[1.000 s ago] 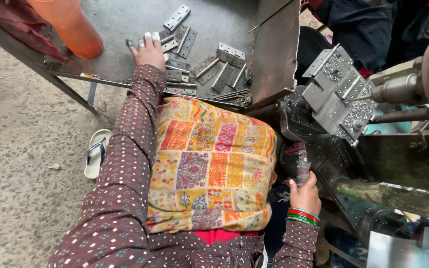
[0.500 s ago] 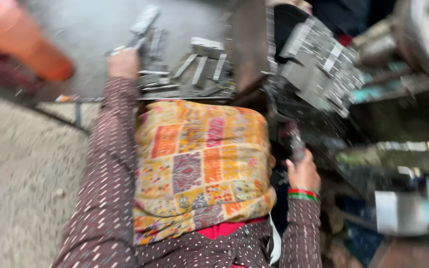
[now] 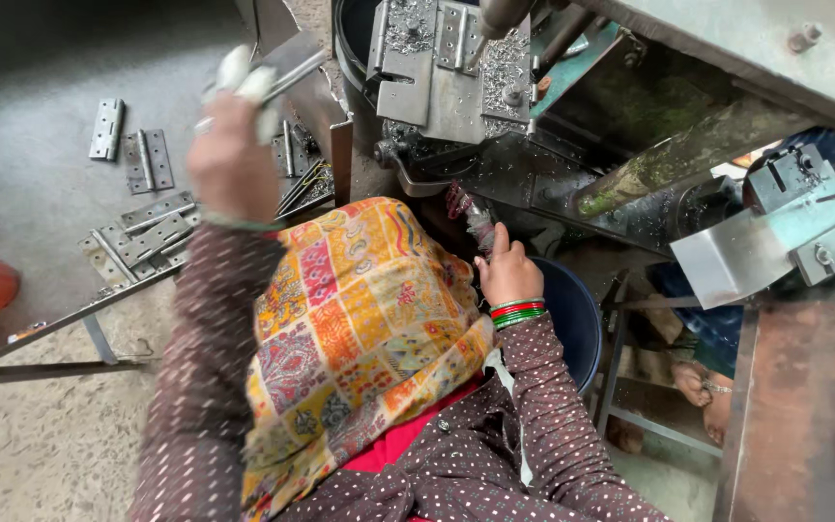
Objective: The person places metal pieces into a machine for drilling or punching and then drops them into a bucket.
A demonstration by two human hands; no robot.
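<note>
Step in hand, I judge: carrying one hinge from the pile to the machine. Left hand [image 3: 232,164] is raised at 11 o'clock, fingers clamped on a metal hinge [image 3: 287,79], blurred. Right hand [image 3: 506,274] grips a wrapped lever handle [image 3: 475,217] w/ fingers closed. Next move probably needs seating the hinge flat in the jig [image 3: 442,63] at 12 o'clock. More hinges [image 3: 147,227] lie on the desk [image 3: 41,222] at 9 o'clock. Dark bucket [image 3: 572,319] under right wrist; contents not visible.
</note>
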